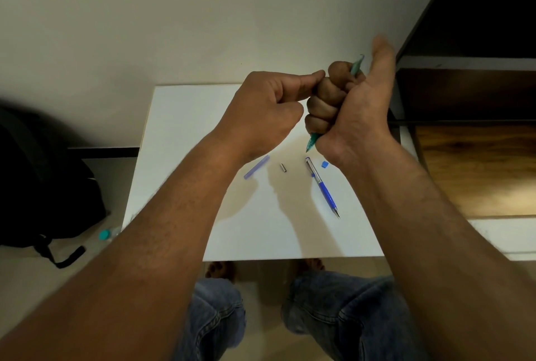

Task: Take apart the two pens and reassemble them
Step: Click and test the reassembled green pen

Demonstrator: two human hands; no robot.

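Right hand (pixel 345 105) fisted, thumb up, fingers (pixel 327 90) wrapped round green pen (pixel 313 141); left hand (pixel 266 111) loosely curled, empty.

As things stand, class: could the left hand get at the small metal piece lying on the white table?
Probably yes. The left hand looks empty, hovering above the table. The small metal piece lies in the open between the lilac tube and the blue pen, with nothing covering it.

Dim warm light from above, soft shadows on white table (pixel 179 157), wide-angle edge distortion, slight blur.
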